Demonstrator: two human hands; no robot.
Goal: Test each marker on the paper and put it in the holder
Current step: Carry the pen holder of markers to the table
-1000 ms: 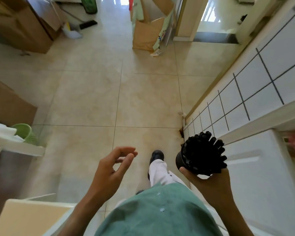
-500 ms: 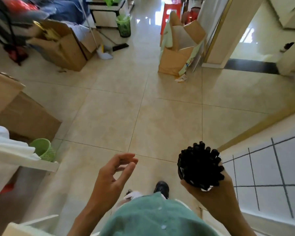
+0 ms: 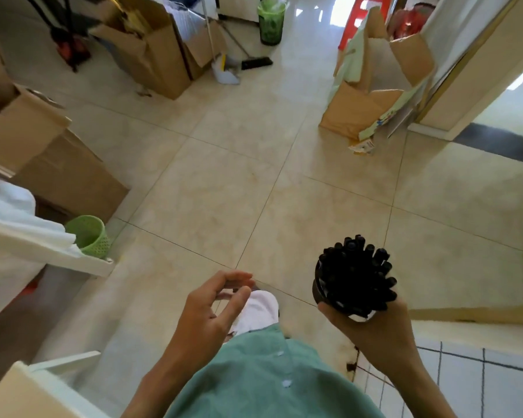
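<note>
Standing on beige tiled floor [image 3: 224,182] among cardboard boxes [image 3: 151,52].

One holder [image 3: 320,289], perhaps thirty black markers [image 3: 357,274], two green baskets [image 3: 88,235]

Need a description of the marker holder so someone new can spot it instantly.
Start at the person's green shirt at the bottom edge, then follow the arm on the right up to the right hand. The holder is the dark round cup gripped there, held above the tiled floor. Nothing else nearby is crammed with black markers; the left hand is empty.
</note>
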